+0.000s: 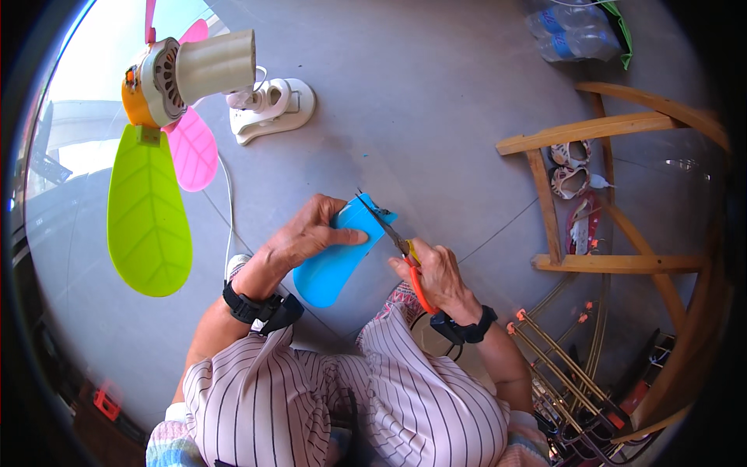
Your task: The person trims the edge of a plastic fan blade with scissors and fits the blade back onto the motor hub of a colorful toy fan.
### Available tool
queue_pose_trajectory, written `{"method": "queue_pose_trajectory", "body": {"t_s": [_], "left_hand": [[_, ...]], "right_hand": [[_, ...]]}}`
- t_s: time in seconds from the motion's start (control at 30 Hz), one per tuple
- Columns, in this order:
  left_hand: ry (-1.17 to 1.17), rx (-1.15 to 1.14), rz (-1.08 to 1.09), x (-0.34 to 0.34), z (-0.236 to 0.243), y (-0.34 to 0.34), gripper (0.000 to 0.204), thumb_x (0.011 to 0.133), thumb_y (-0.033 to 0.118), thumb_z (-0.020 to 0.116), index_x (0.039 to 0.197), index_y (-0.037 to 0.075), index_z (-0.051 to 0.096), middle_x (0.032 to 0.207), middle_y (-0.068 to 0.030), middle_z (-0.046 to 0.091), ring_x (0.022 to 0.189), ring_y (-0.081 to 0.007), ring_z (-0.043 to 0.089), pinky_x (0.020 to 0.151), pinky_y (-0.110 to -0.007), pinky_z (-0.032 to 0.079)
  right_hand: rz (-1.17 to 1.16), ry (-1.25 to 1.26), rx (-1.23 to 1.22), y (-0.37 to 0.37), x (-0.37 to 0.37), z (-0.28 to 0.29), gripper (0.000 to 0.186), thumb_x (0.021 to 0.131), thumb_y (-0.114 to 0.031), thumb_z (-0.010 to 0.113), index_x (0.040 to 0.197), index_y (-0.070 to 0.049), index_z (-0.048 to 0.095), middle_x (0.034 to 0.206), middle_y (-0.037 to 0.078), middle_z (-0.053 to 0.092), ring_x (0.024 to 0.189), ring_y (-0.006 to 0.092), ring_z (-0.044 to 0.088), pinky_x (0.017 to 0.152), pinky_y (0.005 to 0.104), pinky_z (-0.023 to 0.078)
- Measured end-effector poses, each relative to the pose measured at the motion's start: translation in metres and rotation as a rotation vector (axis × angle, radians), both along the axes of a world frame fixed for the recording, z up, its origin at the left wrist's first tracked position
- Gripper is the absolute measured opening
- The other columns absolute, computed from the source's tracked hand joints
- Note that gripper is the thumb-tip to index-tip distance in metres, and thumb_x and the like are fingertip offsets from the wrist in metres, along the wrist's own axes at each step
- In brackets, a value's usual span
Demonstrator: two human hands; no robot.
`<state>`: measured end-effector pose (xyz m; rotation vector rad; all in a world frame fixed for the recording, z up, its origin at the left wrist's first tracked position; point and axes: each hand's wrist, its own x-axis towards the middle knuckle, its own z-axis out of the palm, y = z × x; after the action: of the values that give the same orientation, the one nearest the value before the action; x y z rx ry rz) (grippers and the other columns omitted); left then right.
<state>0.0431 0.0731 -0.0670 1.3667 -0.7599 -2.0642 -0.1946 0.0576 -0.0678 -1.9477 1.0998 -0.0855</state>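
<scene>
My left hand (315, 229) grips a blue plastic fan blade (331, 272) by its upper part, thumb lying on top of it. The blade's rounded end points down toward my knees, and its upper end looks ragged. In my right hand (440, 276) is a pair of scissors (405, 249) with orange and yellow handles. Their dark blades lie across the blue blade's upper edge, tips pointing up and left. Whether they are cutting into the plastic I cannot tell. Straps with black devices circle both my wrists.
At the upper left stands a fan (163, 82) with green and pink leaf-shaped blades. Behind it lies a white clip base (272, 109) with a cable. A wooden frame (591, 132) is at the right, with shoes (572, 167) inside it. Water bottles (576, 35) lie at the upper right.
</scene>
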Motion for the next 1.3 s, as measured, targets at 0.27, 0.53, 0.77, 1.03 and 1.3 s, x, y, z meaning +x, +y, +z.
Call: {"method": "queue_pose_trajectory", "body": {"t_s": [0.27, 0.53, 0.77, 1.03, 1.3], "left_hand": [[-0.063, -0.076, -0.069, -0.009, 0.000, 0.004, 0.019, 0.075, 0.013, 0.070, 0.086, -0.002, 0.064, 0.067, 0.0003, 0.058, 0.058, -0.0076, 0.051, 0.053, -0.025, 0.044], [-0.043, -0.103, -0.070, -0.005, -0.007, -0.002, 0.017, 0.073, 0.011, 0.069, 0.084, -0.002, 0.064, 0.067, 0.0001, 0.058, 0.058, -0.0081, 0.050, 0.053, -0.025, 0.044], [0.110, -0.247, -0.207, -0.015, -0.024, 0.004, 0.019, 0.072, 0.012, 0.070, 0.085, -0.001, 0.064, 0.068, -0.0002, 0.059, 0.060, -0.0082, 0.052, 0.056, -0.026, 0.046], [0.029, 0.045, 0.005, 0.008, -0.013, 0.005, 0.029, 0.075, 0.019, 0.071, 0.095, 0.000, 0.063, 0.081, -0.0048, 0.065, 0.070, -0.0119, 0.061, 0.066, -0.027, 0.051], [0.098, 0.087, 0.197, 0.000, -0.024, 0.009, 0.030, 0.078, 0.021, 0.069, 0.098, 0.000, 0.061, 0.086, -0.0088, 0.066, 0.074, -0.0145, 0.062, 0.071, -0.027, 0.051]], "right_hand": [[0.031, 0.100, 0.203, -0.005, 0.009, 0.016, 0.045, 0.082, -0.040, 0.061, 0.095, 0.001, 0.047, 0.075, 0.023, 0.059, 0.068, 0.0414, 0.059, 0.060, 0.0445, 0.046], [0.024, 0.150, 0.146, -0.010, 0.012, 0.007, 0.041, 0.081, -0.038, 0.062, 0.081, 0.001, 0.050, 0.059, 0.021, 0.056, 0.056, 0.0402, 0.058, 0.055, 0.0449, 0.046], [0.157, 0.109, -0.059, -0.007, 0.008, -0.022, 0.041, 0.078, -0.037, 0.064, 0.067, 0.000, 0.050, 0.052, 0.021, 0.053, 0.052, 0.0401, 0.056, 0.050, 0.0439, 0.045], [-0.132, 0.287, 0.035, -0.016, -0.020, -0.017, 0.048, 0.077, -0.049, 0.063, 0.080, -0.003, 0.049, 0.057, 0.016, 0.056, 0.056, 0.0375, 0.058, 0.052, 0.0439, 0.045], [-0.228, 0.090, 0.208, 0.025, -0.011, -0.007, 0.055, 0.078, -0.052, 0.061, 0.098, -0.002, 0.048, 0.076, 0.017, 0.057, 0.069, 0.0361, 0.059, 0.060, 0.0429, 0.047]]}}
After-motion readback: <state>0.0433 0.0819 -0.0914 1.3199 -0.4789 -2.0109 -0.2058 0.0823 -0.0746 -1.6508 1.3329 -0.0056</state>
